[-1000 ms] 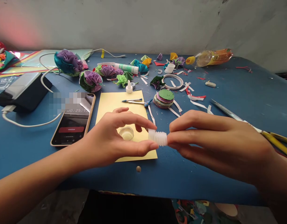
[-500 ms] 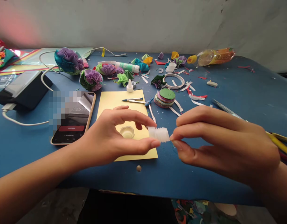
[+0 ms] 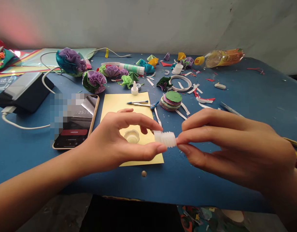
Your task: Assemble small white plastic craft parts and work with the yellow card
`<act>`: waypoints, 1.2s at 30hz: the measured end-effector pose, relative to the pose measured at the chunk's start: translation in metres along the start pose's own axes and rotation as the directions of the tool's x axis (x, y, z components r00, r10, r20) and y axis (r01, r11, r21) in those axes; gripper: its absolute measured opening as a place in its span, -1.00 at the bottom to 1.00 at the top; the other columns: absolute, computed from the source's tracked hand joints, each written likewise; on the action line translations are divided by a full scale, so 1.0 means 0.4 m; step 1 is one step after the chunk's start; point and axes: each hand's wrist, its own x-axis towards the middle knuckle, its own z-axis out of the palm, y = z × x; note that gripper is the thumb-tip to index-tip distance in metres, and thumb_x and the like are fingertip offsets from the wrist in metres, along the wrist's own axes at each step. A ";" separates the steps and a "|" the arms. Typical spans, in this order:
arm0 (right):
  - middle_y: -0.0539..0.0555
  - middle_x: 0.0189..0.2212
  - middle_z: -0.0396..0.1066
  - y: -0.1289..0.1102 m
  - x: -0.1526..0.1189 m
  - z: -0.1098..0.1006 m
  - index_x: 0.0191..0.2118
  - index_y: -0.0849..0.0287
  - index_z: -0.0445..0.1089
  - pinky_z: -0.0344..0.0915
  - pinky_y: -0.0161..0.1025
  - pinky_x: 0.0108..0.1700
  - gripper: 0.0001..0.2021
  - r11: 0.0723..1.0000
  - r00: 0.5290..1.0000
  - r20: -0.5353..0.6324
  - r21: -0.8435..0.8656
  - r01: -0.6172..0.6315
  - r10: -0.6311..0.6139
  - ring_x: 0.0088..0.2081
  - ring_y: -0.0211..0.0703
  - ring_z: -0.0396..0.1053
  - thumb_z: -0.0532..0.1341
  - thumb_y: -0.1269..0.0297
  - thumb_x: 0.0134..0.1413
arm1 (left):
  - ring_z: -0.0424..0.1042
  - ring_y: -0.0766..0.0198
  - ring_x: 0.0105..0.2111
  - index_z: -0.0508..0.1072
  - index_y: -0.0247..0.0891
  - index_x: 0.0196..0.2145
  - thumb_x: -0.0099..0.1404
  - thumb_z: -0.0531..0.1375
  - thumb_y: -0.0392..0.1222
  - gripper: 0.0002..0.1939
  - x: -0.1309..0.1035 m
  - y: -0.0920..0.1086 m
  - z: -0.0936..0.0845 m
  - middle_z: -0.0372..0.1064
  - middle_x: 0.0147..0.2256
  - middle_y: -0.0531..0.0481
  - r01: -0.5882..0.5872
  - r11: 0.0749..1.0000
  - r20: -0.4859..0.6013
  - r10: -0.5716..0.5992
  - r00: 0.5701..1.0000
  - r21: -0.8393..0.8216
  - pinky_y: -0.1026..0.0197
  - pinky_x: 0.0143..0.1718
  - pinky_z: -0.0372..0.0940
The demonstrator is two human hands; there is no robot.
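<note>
Boxy black/grey device (image 3: 33,96) is sitting far L on the blue tabletop (image 3: 259,96), w/ a pale-cased dark smartphone (image 3: 73,141) lying face-up nr it. Purple-&-teal pleated paper ball (image 3: 71,62) is resting behind, nr a white/green cylindrical glue stick (image 3: 132,68). Yellow-capped clear plastic bottle (image 3: 214,59) is lying sideways, back R, nr the grey wall (image 3: 148,25). Beige-white oblong eraser (image 3: 220,86) is lying in front of it.

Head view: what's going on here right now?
A person's left hand pinches a white ridged piece; the right hand has its fingertips at the ridged end, seemingly touching it. On the blue table, a yellow sheet bears a shallow pale piece, and a compass straddles the sheet's edge.
</note>
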 end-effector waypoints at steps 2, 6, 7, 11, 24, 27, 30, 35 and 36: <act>-0.05 -0.43 0.33 -0.002 0.003 0.000 -0.36 0.18 0.38 0.27 -0.46 -0.35 -0.92 0.998 1.000 -0.008 -0.054 0.023 -0.023 -0.42 -0.45 0.28 0.20 0.48 0.09 | 0.35 0.46 -0.40 0.50 -0.21 -0.38 0.01 0.37 -0.20 -0.82 0.000 0.001 0.001 0.45 -0.43 0.22 -0.002 1.000 0.001 0.002 1.000 0.016 0.33 -0.18 0.21; -0.05 -0.44 0.33 -0.004 0.005 0.003 -0.37 0.17 0.36 0.26 -0.38 -0.36 -0.91 0.991 0.998 0.006 -0.118 0.057 -0.057 -0.41 -0.41 0.29 0.16 0.46 0.12 | 0.34 0.47 -0.43 0.50 -0.20 -0.39 -0.01 0.37 -0.21 -0.82 0.001 0.003 0.002 0.44 -0.45 0.25 -0.001 0.999 -0.003 0.001 1.000 0.037 0.34 -0.17 0.20; -0.04 -0.44 0.33 -0.003 0.005 0.004 -0.37 0.17 0.35 0.26 -0.37 -0.36 -0.92 0.991 0.998 0.008 -0.124 0.058 -0.058 -0.41 -0.40 0.30 0.16 0.46 0.12 | 0.34 0.48 -0.43 0.50 -0.20 -0.40 -0.01 0.37 -0.21 -0.82 0.001 0.003 0.002 0.44 -0.45 0.25 0.000 0.999 -0.003 0.000 1.000 0.038 0.34 -0.17 0.20; -0.04 -0.45 0.32 0.001 0.000 0.006 -0.39 0.17 0.32 0.24 -0.35 -0.39 -0.91 0.987 0.998 -0.030 -0.152 0.049 -0.055 -0.42 -0.39 0.28 0.15 0.47 0.11 | 0.35 0.46 -0.42 0.50 -0.20 -0.39 -0.01 0.38 -0.19 -0.81 0.001 0.002 0.001 0.44 -0.45 0.24 0.010 0.999 -0.002 -0.010 1.000 0.044 0.33 -0.14 0.19; 0.00 -0.52 0.13 -0.006 0.002 -0.006 -0.53 0.15 0.09 0.18 -0.26 -0.46 -0.78 0.975 0.983 -0.044 0.144 -0.172 0.180 -0.45 -0.30 0.18 -0.03 0.56 0.05 | 0.40 0.27 -0.24 0.50 -0.19 -0.25 0.10 0.32 -0.19 -0.79 -0.001 -0.003 -0.002 0.48 -0.29 0.04 -0.006 1.000 -0.028 0.007 1.000 0.005 0.25 -0.17 0.29; -0.04 -0.49 0.22 -0.003 0.002 0.000 -0.51 0.16 0.20 0.22 -0.31 -0.43 -0.79 0.980 0.983 -0.075 0.118 -0.158 0.168 -0.45 -0.35 0.23 0.11 0.51 0.11 | 0.40 0.23 -0.22 0.50 -0.18 -0.22 0.12 0.30 -0.19 -0.77 -0.001 -0.004 -0.002 0.48 -0.26 0.00 -0.001 1.000 -0.034 0.000 0.999 -0.023 0.20 -0.13 0.30; -0.02 -0.34 0.29 -0.002 -0.002 0.009 -0.28 0.13 0.35 0.29 -0.31 -0.31 -0.88 0.985 0.980 -0.143 0.115 -0.126 0.142 -0.32 -0.33 0.30 0.23 0.48 0.07 | 0.40 0.25 -0.25 0.50 -0.17 -0.21 0.13 0.30 -0.19 -0.77 -0.002 -0.006 -0.003 0.47 -0.28 0.00 0.001 0.999 -0.033 -0.002 0.999 -0.037 0.19 -0.13 0.30; -0.04 -0.38 0.36 -0.004 -0.005 0.014 -0.29 0.13 0.40 0.31 -0.38 -0.35 -0.88 0.995 0.985 -0.140 0.006 -0.102 0.102 -0.36 -0.39 0.33 0.28 0.47 0.03 | 0.39 0.25 -0.26 0.50 -0.19 -0.23 0.11 0.32 -0.17 -0.77 -0.004 -0.005 -0.003 0.46 -0.30 0.00 -0.001 1.000 -0.054 -0.001 0.999 -0.031 0.20 -0.14 0.29; -0.04 -0.39 0.36 -0.005 -0.006 0.014 -0.30 0.14 0.41 0.31 -0.40 -0.36 -0.89 0.996 0.987 -0.136 -0.018 -0.087 0.084 -0.37 -0.40 0.33 0.28 0.47 0.03 | 0.39 0.25 -0.26 0.50 -0.19 -0.23 0.11 0.32 -0.17 -0.77 -0.004 -0.005 -0.002 0.46 -0.30 0.00 -0.005 1.000 -0.052 0.004 0.999 -0.020 0.19 -0.14 0.28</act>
